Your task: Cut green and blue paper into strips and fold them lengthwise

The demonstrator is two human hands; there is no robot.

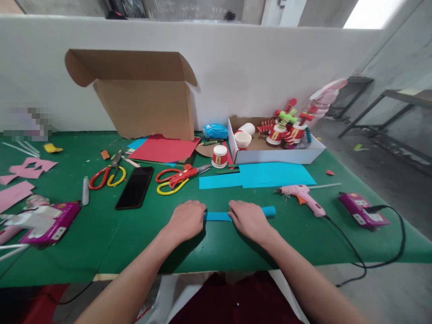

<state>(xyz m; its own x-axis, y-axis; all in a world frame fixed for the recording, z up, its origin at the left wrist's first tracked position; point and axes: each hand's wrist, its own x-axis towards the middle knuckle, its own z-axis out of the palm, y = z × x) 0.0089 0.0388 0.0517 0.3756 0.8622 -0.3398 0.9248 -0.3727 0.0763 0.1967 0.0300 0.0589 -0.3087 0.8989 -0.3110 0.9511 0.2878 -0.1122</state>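
Note:
A narrow strip of blue paper [218,216] lies across the green table in front of me, its right end [269,211] looking curled. My left hand [188,219] rests closed on the strip's left end, and its fingertips are hidden underneath. Farther right, my right hand [249,219] is closed on the strip too, fingers bent down over it. Just beyond are red-and-yellow scissors [173,178] and wider blue paper sheets [276,174]. To the right of my right hand lies a pink glue gun [305,196].
A black phone [135,187] and more scissors [107,173] lie left. At the back stand an open cardboard box [145,105], red paper [165,149], a paper cup [219,156] and a white tray [280,156] holding cup crafts. Purple power strips [364,210] sit at both sides; a cable hangs off the right front edge.

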